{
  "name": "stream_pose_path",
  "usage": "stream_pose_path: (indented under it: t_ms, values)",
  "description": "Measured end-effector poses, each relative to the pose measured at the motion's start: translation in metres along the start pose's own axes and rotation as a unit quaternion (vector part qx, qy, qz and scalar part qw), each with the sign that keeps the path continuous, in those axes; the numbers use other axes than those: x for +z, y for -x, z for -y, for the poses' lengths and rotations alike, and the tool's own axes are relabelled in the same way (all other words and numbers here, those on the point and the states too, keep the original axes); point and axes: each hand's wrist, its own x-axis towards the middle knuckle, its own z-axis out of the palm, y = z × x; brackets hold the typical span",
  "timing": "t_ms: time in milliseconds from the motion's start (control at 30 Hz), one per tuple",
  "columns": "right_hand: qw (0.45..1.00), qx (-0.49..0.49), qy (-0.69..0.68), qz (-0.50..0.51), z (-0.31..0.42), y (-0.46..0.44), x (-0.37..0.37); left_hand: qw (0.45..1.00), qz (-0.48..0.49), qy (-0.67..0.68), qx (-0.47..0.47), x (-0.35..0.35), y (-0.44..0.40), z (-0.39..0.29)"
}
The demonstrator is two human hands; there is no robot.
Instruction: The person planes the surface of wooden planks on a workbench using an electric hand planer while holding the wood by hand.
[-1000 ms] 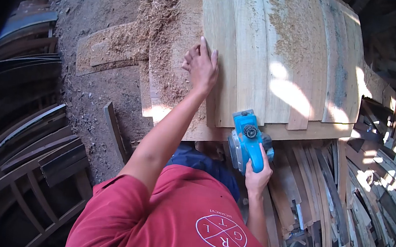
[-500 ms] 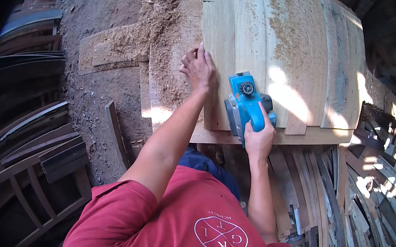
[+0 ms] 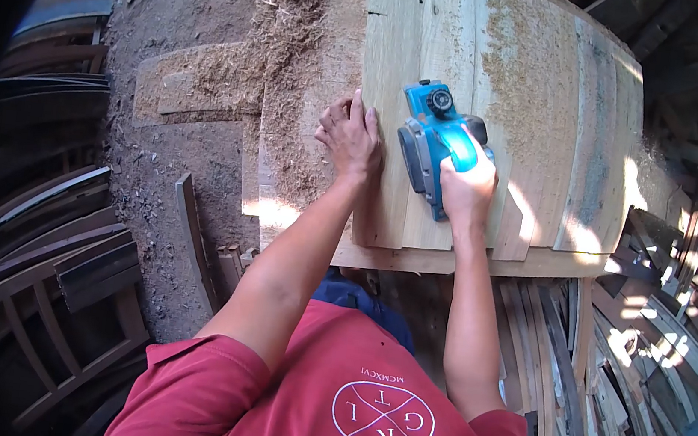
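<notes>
Boards point(image 3: 542, 111) of pale wood lie side by side on a work surface point(image 3: 413, 261), with wood shavings point(image 3: 302, 23) spread to their left. The left arm point(image 3: 283, 266) reaches forward and slants rightward; the right arm point(image 3: 474, 327) goes almost straight forward. Blue electric hand planer point(image 3: 439, 142) is on the near part of the boards, its long axis roughly along them, front pointing away and slightly left. Right hand point(image 3: 467, 184) wraps its handle. Left hand point(image 3: 348, 139), fingers partly bent, rests at the leftmost board's edge.
</notes>
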Motion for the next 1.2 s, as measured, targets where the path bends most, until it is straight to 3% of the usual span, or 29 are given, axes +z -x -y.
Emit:
stream_pose_path:
  t_ms: [200,467,1033,1100,1133,1200]
  values:
    - [0.997,-0.078,0.003,0.018,0.014,-0.057,0.011,0.998,-0.023,-0.054,0.012,0.003,0.001,0.000]
    - [0.997,0.014,0.064,0.028,0.065,-0.121,0.024,0.997,0.026,-0.062,0.041,-0.011,-0.002,-0.008]
    - [0.981,-0.082,0.170,-0.038,0.143,-0.325,0.090,0.995,0.086,-0.055,0.022,-0.015,-0.005,-0.008]
    - [0.985,-0.122,0.115,-0.043,0.142,-0.362,0.102,0.994,0.086,-0.055,0.025,-0.015,-0.005,-0.009]
    - [0.973,-0.143,0.160,-0.083,0.147,-0.374,0.109,0.995,0.085,-0.053,0.022,-0.014,-0.007,-0.009]
    - [0.974,-0.226,-0.022,-0.012,0.157,-0.391,0.112,0.995,0.081,-0.056,0.025,-0.014,-0.005,-0.009]
